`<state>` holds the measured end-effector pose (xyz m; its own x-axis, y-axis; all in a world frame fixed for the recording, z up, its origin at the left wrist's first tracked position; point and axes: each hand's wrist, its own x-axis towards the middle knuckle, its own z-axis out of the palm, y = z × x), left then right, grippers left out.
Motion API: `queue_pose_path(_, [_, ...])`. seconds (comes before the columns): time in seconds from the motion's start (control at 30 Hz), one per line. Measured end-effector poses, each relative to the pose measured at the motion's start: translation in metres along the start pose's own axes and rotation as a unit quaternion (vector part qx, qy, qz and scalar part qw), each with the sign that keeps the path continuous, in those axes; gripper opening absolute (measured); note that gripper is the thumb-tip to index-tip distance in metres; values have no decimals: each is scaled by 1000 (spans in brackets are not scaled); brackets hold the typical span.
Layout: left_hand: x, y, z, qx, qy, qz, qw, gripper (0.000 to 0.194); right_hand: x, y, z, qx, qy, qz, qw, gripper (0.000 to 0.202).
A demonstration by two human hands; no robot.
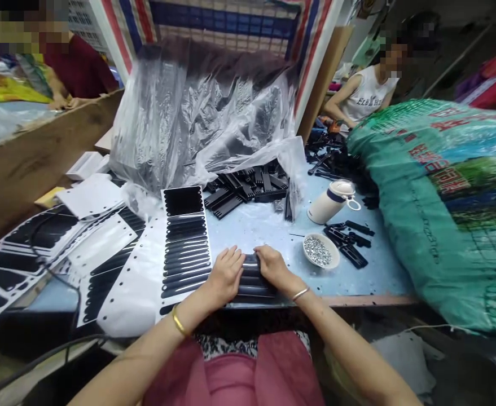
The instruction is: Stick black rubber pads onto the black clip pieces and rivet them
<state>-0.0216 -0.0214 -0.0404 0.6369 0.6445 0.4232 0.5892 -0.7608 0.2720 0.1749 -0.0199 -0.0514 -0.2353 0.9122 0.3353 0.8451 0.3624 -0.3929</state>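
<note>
A row of black, ridged plastic pieces point(254, 280) lies at the table's front edge, between my two hands. My left hand point(225, 275) presses its fingers together over the left end of the row. At the upper right end, my right hand point(273, 269) has its thumb and fingers closed on the pieces; its fingertips are partly hidden. Just left of my left hand is a white sheet point(207, 248) carrying a column of glossy black strips point(183, 242) with rounded ends. Right of my right hand stands a white bowl point(334, 259) of small silvery metal bits point(316, 251).
A white bottle point(327, 206) leans beside loose black parts point(349, 248). Behind are a clear plastic bag point(167, 113) and heaped black pieces point(248, 186). White sheets point(131, 270) cover the left; a green sack point(404, 197) bounds the right. Two other people sit farther back.
</note>
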Motion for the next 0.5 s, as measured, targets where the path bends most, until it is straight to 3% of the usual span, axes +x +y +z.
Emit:
queue_pose_path(0.2, [5, 24, -21, 38, -40, -22, 998, 40, -5, -2, -16, -7, 44, 12, 999, 30])
queue_pose_path(0.33, [5, 38, -22, 39, -64, -58, 996, 47, -13, -19, -8, -11, 8, 3, 1000, 28])
queue_pose_path(0.5, [13, 28, -20, 15, -61, -65, 996, 41, -8, -15, -13, 0, -42, 11, 999, 31])
